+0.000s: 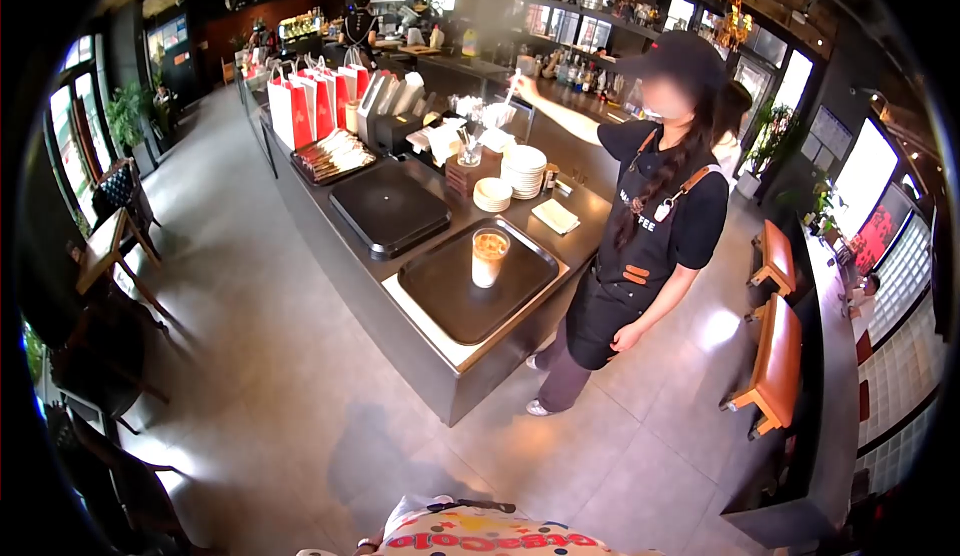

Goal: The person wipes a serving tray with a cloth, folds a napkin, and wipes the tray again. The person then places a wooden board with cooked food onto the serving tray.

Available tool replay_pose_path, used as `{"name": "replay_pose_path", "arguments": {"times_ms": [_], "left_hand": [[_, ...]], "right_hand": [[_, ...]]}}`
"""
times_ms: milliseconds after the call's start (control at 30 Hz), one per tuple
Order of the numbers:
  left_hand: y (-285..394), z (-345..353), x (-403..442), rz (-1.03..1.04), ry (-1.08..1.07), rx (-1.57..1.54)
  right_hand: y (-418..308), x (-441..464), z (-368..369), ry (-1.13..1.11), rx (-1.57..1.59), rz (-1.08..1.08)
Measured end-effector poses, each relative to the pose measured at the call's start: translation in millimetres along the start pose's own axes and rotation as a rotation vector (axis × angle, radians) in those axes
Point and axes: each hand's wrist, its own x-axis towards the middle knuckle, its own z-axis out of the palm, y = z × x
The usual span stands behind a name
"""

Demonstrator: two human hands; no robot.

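Observation:
Neither of my hands shows; only my printed shirt [480, 534] is at the bottom edge, with a sliver of what may be a wrist beside it. Ahead, a clear cup of iced milky coffee [489, 258] stands upright on a black tray [440, 301] at the counter's near end. Beside the counter, a co-worker in a black cap and apron [640, 256] stretches one arm toward the items on it. That person's raised hand [524, 87] has a thin white item in it, too small to name. Their other hand [627, 337] hangs low.
The counter [370, 321] carries stacked black trays [390, 204], wrapped cutlery [335, 156], red and white paper bags [290, 111], stacked plates [523, 171] and folded napkins [555, 218]. Brown stools [775, 361] line the right; chairs and a wooden table [105, 246] stand left.

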Motion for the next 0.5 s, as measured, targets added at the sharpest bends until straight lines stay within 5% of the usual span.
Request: {"name": "replay_pose_path", "arguments": {"times_ms": [500], "left_hand": [[-26, 32, -10, 0.025, 0.015, -0.195]], "right_hand": [[-49, 20, 9, 0.017, -0.198, -0.103]]}}
